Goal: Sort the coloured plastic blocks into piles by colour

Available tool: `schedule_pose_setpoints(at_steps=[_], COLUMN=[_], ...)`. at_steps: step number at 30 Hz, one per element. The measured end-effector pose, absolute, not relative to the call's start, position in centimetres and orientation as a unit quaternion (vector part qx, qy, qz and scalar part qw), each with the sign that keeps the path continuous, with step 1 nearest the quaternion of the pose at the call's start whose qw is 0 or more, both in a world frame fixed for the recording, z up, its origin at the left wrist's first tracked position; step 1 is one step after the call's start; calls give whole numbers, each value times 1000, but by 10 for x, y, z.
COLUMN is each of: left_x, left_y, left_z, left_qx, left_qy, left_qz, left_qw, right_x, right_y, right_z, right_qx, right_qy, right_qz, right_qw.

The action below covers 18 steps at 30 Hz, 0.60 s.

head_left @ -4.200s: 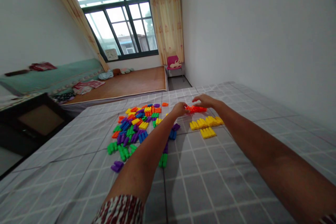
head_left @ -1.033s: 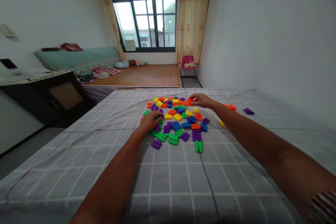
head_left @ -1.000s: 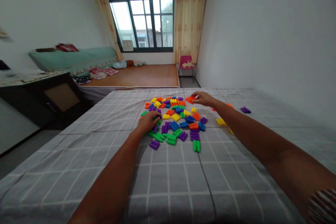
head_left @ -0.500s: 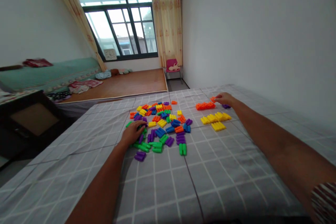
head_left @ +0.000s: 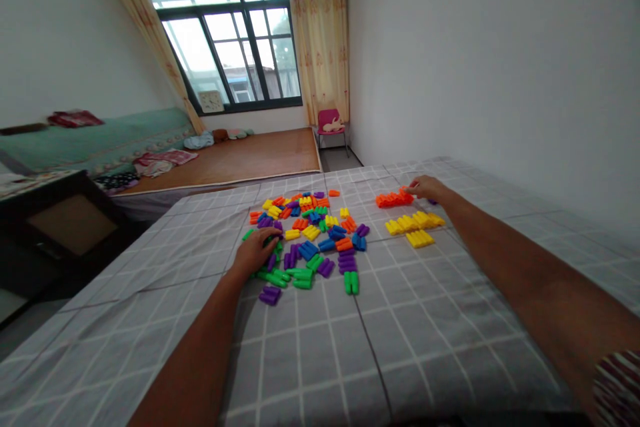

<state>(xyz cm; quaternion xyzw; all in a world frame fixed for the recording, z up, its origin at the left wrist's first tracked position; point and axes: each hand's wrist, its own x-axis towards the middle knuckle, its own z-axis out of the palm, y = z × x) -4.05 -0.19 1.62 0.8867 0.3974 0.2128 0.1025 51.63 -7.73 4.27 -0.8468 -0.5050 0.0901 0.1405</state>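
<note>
Over the left side of a pile of coloured plastic blocks [head_left: 309, 251] rests my left hand [head_left: 256, 250], fingers loosely bent and apart, with no block visibly gripped. Purple and green blocks lie under and around its fingertips. My right hand [head_left: 425, 188] pinches an orange plastic block [head_left: 404, 193] at the right end of a row of orange blocks [head_left: 390, 200]. It touches the row there; the fingers partly hide it. Nearer me lies a row of yellow blocks [head_left: 411, 223], with a separate yellow piece [head_left: 420, 239] in front. A purple block [head_left: 433, 201] is mostly hidden behind my right wrist.
The blocks lie on a grey checked cloth [head_left: 320, 360] over a bed-like surface. A white wall [head_left: 490, 67] rises on the right. A dark cabinet [head_left: 45, 240] stands at left. Beyond are a low brown platform [head_left: 260, 153] and a pink chair [head_left: 330, 121].
My right hand has brought the orange block down against the end of the orange row. My left hand stays on the pile. The view has shifted slightly.
</note>
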Motion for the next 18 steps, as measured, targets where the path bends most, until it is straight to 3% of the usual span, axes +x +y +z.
schedule_pose_setpoints(at_steps=[8,12,15,18], left_x=[-40,-41,-44,-48], left_y=[-4,-5,-2,3], left_z=[17,22,25,21], left_qx=[889,876,828,805], left_qy=[390,382,436,481], left_qz=[215,276,345,340], left_qw=[105,102,75,69], right_x=[515,509,484,433], right_y=[-79,-79,-68,-51], right_z=[42,53,62,66], right_qx=[-848,-852,-828,-748], right_qy=[-513,-515,-548,-650], right_qz=[89,31,-40,-26], right_qw=[101,90,110,129])
